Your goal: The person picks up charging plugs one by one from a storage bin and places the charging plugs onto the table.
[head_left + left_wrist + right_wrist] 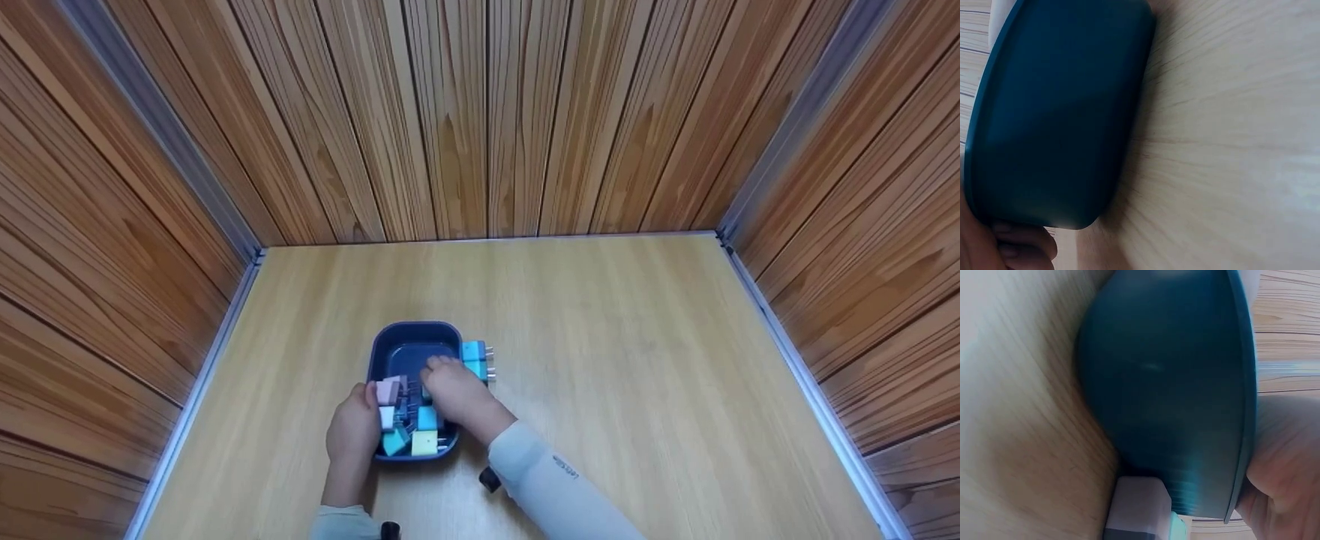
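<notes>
A dark blue plastic bin (405,354) stands on the table, its near half holding several small charger plugs with metal prongs. Among them are a pink plug (387,393), a white plug (387,417), a teal plug (394,441) and a yellow plug (424,442). My left hand (354,426) grips the bin's left side, thumb at the rim, fingers against the outer wall in the left wrist view. Over the right rim, my right hand (459,394) reaches in with bent fingers; their tips are hidden, and I cannot tell whether they hold a plug.
Two blue plugs (474,360) lie outside against the bin's right wall, prongs pointing right. The right wrist view has a grey-sided block (1139,503) beside that wall. Wood-plank walls (487,120) enclose the table (637,360) at the back and both sides.
</notes>
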`<action>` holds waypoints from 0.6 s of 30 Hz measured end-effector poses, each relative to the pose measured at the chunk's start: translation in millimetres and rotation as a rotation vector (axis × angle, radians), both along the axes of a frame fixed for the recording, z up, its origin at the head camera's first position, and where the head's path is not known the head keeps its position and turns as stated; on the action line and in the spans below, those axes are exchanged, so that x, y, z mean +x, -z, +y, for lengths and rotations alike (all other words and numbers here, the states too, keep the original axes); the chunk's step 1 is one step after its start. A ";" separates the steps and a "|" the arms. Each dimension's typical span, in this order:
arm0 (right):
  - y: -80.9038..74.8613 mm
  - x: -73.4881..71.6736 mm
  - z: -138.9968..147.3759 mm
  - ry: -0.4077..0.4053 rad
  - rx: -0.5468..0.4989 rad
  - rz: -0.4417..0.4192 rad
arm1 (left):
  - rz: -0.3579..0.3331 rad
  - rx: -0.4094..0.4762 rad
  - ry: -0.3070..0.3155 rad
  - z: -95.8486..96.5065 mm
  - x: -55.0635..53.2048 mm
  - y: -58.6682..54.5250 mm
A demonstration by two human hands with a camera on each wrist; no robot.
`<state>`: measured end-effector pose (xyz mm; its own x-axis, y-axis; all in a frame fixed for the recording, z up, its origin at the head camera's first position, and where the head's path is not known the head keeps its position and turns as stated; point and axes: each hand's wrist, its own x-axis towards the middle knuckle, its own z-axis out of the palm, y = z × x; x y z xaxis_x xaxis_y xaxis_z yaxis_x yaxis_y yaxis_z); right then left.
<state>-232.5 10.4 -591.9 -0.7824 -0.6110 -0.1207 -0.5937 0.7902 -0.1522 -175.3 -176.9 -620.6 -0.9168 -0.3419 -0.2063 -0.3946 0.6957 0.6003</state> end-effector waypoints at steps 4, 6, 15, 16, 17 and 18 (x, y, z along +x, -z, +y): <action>-5.4 2.4 1.6 -0.013 -0.032 0.012 | -0.009 -0.001 0.000 -0.3 0.2 0.2; -8.9 3.8 2.3 -0.017 -0.051 0.014 | -0.014 0.004 -0.003 -0.2 -0.3 0.2; -17.7 14.8 4.6 -0.055 -0.092 0.043 | 0.010 -0.008 -0.004 0.2 -0.5 1.1; -18.0 15.6 5.0 -0.054 -0.100 0.039 | 0.012 -0.010 -0.004 0.1 -0.8 1.5; -18.2 16.3 5.5 -0.051 -0.109 0.033 | 0.012 -0.011 -0.004 0.1 -0.9 1.6; -18.3 16.8 6.2 -0.050 -0.113 0.030 | 0.011 -0.012 -0.005 0.1 -1.0 1.6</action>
